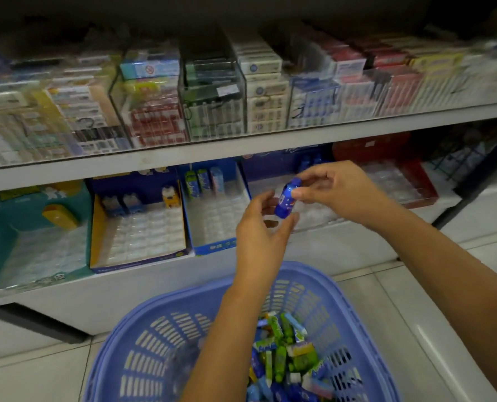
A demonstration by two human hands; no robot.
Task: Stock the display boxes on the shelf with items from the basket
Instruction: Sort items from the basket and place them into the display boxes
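Observation:
A small blue bottle-shaped item [286, 198] is held in the air in front of the lower shelf. My right hand [334, 187] pinches its top between thumb and fingers. My left hand [259, 227] is just below, thumb and fingers curled round its lower end. Behind the hands stands a dark blue display box [259, 169] with clear plastic slots and a few blue items at the back. Below, a blue plastic basket [154, 343] holds several green, blue and white items [282, 349].
On the lower shelf, left of the hands, a blue-rimmed display box [212, 245], a yellow-and-blue box [137, 227] and a teal box [24, 236] hold few items. A red box [409, 181] stands right. The upper shelf [241, 146] carries clear cases of packets. White tiled floor [415, 300].

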